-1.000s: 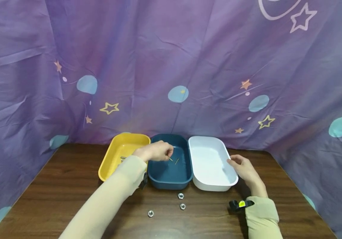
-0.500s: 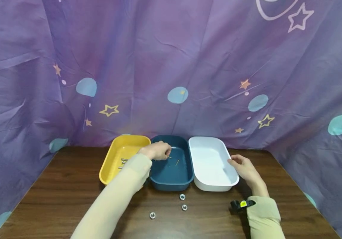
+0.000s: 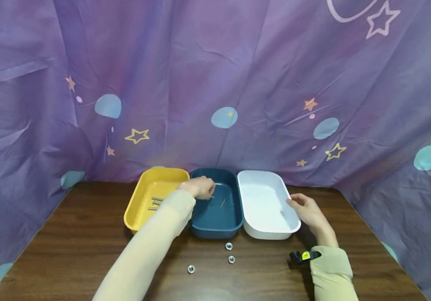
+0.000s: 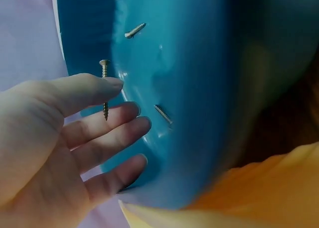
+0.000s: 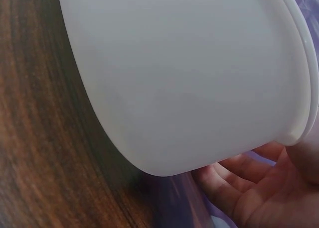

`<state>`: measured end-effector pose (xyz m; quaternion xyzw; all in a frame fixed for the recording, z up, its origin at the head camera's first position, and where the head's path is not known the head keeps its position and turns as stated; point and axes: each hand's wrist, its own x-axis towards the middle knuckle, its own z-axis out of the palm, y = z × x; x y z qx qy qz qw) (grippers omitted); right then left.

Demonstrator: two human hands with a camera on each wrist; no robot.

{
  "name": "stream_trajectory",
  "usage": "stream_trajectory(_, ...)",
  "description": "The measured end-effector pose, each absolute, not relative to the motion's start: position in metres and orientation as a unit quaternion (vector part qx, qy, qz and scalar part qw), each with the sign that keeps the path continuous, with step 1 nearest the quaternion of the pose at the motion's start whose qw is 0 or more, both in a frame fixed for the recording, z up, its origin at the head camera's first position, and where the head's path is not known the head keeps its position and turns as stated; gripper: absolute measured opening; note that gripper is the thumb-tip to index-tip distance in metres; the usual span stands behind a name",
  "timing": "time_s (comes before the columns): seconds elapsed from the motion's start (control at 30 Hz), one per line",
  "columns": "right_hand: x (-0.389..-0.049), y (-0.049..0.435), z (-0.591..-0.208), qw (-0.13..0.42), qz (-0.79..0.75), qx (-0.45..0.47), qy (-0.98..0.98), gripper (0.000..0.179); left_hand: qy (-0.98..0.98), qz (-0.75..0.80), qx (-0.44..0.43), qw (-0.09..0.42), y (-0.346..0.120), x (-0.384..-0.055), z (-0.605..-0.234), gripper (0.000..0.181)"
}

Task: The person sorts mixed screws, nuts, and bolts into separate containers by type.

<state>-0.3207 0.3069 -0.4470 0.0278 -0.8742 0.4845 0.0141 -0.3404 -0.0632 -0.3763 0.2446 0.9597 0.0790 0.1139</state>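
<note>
My left hand (image 3: 200, 187) is over the dark blue bin (image 3: 215, 233), and its thumb and index finger pinch a small screw (image 4: 104, 71). The other fingers are slightly bent and apart from the screw. Head up and tip down, the screw stands nearly upright in the left wrist view. On the bin's floor lie one loose screw (image 4: 135, 31) and a second screw (image 4: 163, 114). My right hand (image 3: 307, 211) grips the right wall of the white bin (image 3: 270, 235), thumb at the rim and fingers along the outside (image 5: 239, 180).
A yellow bin (image 3: 132, 219) at the left holds several metal bolts (image 3: 156, 202), partly behind my left sleeve. Three hex nuts lie on the wooden table (image 3: 68, 251) in front of the bins: a back nut (image 3: 229, 246), a middle nut (image 3: 231, 259) and a left nut (image 3: 191, 269). A purple curtain (image 3: 200, 75) hangs behind.
My left hand has drawn slightly back and left inside the blue bin, and the left forearm has swung right, uncovering more bolts. My right hand keeps its hold on the white bin.
</note>
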Motion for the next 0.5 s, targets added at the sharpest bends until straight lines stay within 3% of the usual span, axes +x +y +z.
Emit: stream_trajectory(0.5,-0.3197,0.3058,-0.4437,0.015,0.476,0.025,-0.879,0.042,0.958,0.08,0.239,0.136,-0.0635,-0.34,-0.3785,0.011)
